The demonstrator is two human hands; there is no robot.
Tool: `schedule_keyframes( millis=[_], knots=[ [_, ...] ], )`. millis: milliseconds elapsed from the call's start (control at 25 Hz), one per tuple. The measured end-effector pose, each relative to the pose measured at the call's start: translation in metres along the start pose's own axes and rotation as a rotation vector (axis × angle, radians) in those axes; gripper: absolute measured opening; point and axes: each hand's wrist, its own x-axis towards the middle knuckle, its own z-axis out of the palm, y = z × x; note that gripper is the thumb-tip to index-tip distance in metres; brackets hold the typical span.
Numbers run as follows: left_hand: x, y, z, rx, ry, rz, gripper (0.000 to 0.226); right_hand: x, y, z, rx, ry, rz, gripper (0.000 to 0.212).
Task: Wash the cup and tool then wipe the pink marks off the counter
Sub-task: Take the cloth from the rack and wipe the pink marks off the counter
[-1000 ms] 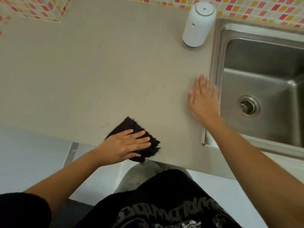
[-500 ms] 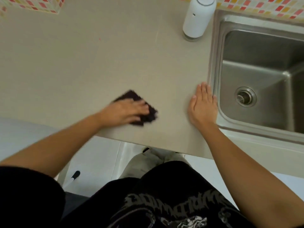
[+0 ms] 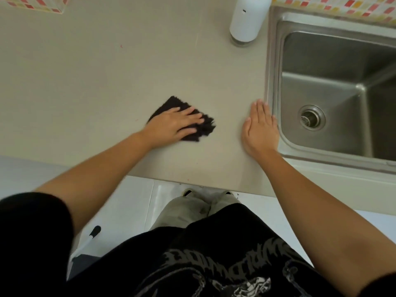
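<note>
Cloth (image 3: 205, 127) lies on counter (image 3: 102, 82), pressed flat under left hand's (image 3: 171, 126) straight fingers (image 3: 189, 111).

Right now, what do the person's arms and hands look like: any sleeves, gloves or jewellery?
No gloves, rings or watch show on the left hand or the right hand. Both forearms are uncovered. A black short sleeve covers the left upper arm; it belongs to a black shirt with a grey graphic print.
</note>
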Motion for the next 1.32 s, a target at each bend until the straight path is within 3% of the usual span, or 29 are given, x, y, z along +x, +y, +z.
schedule_keyframes(
  millis=[40, 120, 240, 480, 680, 800, 920, 1080, 1120, 1200, 1280, 1320],
  knots=[
    [0.016, 0.017, 0.011, 0.031, 0.04, 0.007, 0.053, 0.0, 0.0, 0.0, -0.007, 0.002, -0.003, 0.061],
    [0.016, 0.068, 0.032, 0.034, 0.083, 0.215, 0.043, 0.0, -0.001, 0.0, -0.001, 0.003, -0.005, 0.058],
    [-0.072, 0.055, 0.027, 0.063, -0.1, 0.486, 0.039, 0.0, -0.002, 0.0, 0.009, 0.002, -0.005, 0.054],
    [-0.201, -0.079, -0.03, 0.261, -0.161, 0.333, 0.046, -0.001, -0.006, 0.0, -0.017, -0.008, 0.009, 0.056],
    [-0.16, -0.046, -0.025, 0.118, -0.198, 0.191, 0.048, -0.001, -0.005, 0.001, -0.037, 0.003, 0.004, 0.064],
    [-0.069, 0.009, 0.0, 0.038, -0.157, 0.021, 0.052, 0.0, -0.006, 0.002, -0.037, 0.006, 0.001, 0.064],
    [0.009, 0.059, 0.007, -0.004, -0.166, -0.031, 0.047, 0.0, -0.005, 0.002, -0.036, 0.008, -0.004, 0.065],
    [-0.087, 0.013, -0.001, 0.059, -0.084, -0.01, 0.046, -0.001, -0.004, 0.0, -0.029, 0.013, 0.003, 0.065],
    [-0.128, -0.014, -0.011, 0.074, -0.023, -0.091, 0.046, 0.0, -0.005, 0.0, -0.031, 0.011, 0.006, 0.065],
    [-0.18, -0.072, -0.033, 0.047, 0.148, -0.49, 0.047, 0.0, -0.006, 0.001, -0.045, 0.018, 0.016, 0.064],
    [-0.158, -0.111, -0.046, -0.01, 0.283, -0.967, 0.047, 0.001, -0.006, 0.001, -0.051, 0.011, 0.015, 0.064],
    [-0.123, -0.111, -0.045, 0.009, 0.315, -1.052, 0.046, 0.001, -0.006, 0.001, -0.048, 0.008, 0.016, 0.064]
  ],
)
